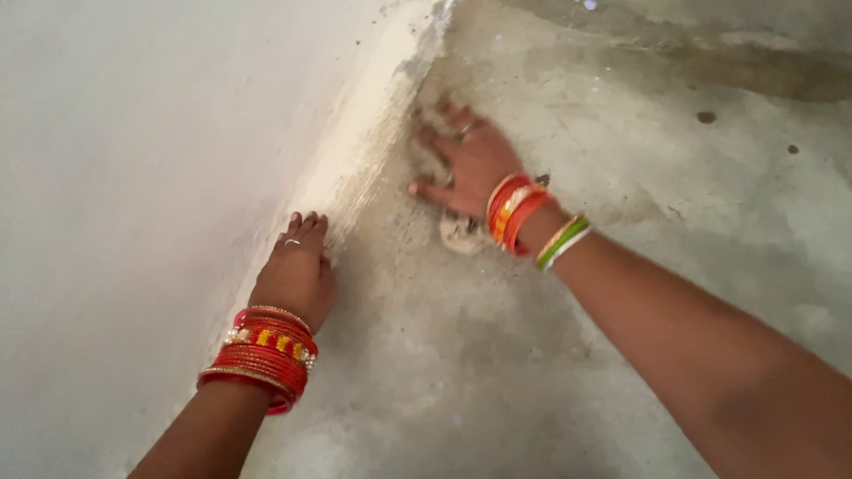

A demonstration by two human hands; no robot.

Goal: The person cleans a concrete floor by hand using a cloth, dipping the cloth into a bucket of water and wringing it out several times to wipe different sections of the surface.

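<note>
Fingers (448, 120) of right hand (466, 160) spread flat, pressing a grey-brown rag (460, 232) onto concrete floor (639, 266); no curl, no pinch, palm down on the cloth. Fingers (306, 223) of left hand (297, 275) extended and held together, flat, gripping nothing, tips resting at the floor-wall joint.

Largest first:
- White plastered wall (133, 177): fills the 9 o'clock half, meets floor along a diagonal seam from 12 down to 7 o'clock. Pale smeared band (373, 115) along the base of it.
- Concrete floor: grey, patchy, fills the 3 o'clock half. Dark damp-looking streak (754, 75) at 1 o'clock, small dark spots (706, 116) near 2 o'clock.
- Right forearm (710, 355): enters from 4 o'clock, hand just above centre, near the seam.
- Left forearm (213, 435): enters from 7 o'clock, hand just left of centre, braced at the wall base.
- Left wrist: thick stack of red and gold bangles (262, 359).
- Right wrist: orange-red bangles (513, 213), then green and white ones (561, 241) just behind.
- Rag: mostly hidden under right palm, crumpled end showing at 6 o'clock of that hand, a bit more at the fingertips. Blurred there, extent unclear.
- Rings: one on a left finger (292, 241), one on a right finger (463, 133).

Hands apart, right at 1 o'clock from left.
</note>
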